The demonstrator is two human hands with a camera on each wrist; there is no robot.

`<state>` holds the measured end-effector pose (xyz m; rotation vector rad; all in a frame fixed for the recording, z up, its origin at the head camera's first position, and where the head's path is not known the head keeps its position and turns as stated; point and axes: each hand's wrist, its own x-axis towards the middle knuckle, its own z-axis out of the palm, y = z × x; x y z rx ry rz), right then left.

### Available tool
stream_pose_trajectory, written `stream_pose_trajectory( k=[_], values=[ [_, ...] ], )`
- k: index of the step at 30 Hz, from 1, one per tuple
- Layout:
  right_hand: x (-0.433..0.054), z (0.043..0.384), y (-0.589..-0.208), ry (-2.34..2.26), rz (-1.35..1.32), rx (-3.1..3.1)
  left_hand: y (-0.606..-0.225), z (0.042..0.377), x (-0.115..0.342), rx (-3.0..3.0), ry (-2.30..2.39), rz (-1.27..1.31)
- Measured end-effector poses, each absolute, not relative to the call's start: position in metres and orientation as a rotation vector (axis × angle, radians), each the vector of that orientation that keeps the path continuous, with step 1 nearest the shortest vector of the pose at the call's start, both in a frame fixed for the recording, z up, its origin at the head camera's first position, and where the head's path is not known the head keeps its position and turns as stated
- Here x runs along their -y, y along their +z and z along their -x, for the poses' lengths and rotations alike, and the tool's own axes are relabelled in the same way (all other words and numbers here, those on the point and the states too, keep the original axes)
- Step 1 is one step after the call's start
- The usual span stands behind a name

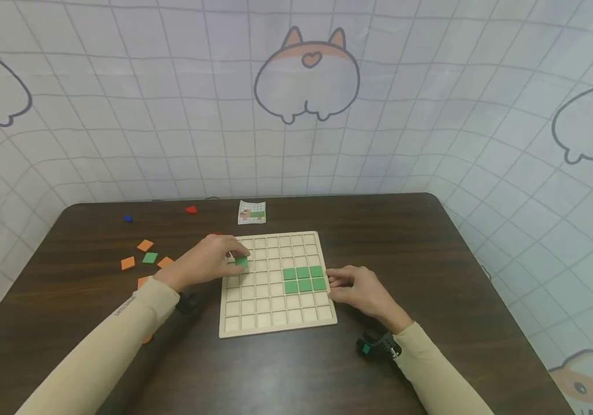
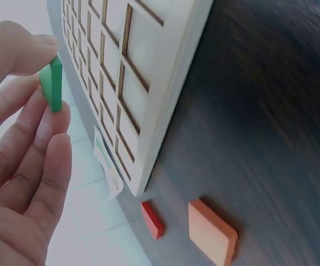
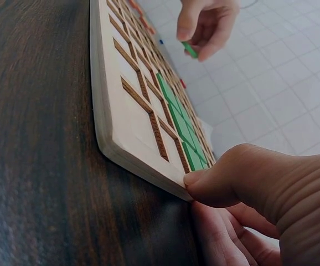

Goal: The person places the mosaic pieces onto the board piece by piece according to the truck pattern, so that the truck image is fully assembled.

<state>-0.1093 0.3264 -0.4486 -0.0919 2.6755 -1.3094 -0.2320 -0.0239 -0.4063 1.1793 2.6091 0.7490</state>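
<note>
My left hand (image 1: 213, 259) pinches a green square tile (image 2: 53, 83) between thumb and fingertips. In the head view that hand hovers over the left part of a pale wooden grid board (image 1: 262, 305); the right wrist view shows the tile raised above the board. My right hand (image 1: 361, 291) holds the board's right edge, its thumb (image 3: 210, 183) against the rim and the other fingers partly hidden below. Green tiles (image 1: 303, 279) fill two rows of three cells near that edge.
Orange tiles (image 1: 128, 263) and a green tile (image 1: 150, 257) lie left of the board. Farther back are a blue piece (image 1: 128, 218), a red piece (image 1: 191, 210) and a small printed card (image 1: 252, 212). A patterned curtain (image 1: 182, 115) surrounds the dark table (image 1: 405, 242).
</note>
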Motion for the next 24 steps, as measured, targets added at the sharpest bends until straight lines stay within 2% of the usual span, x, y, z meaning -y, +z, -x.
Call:
stream_pose_trajectory(
  k=[24],
  values=[
    [-0.326,0.108,-0.446,-1.318,0.09,-2.651,-0.422,0.226,-0.022,-2.502,0.796,-1.265]
  ],
)
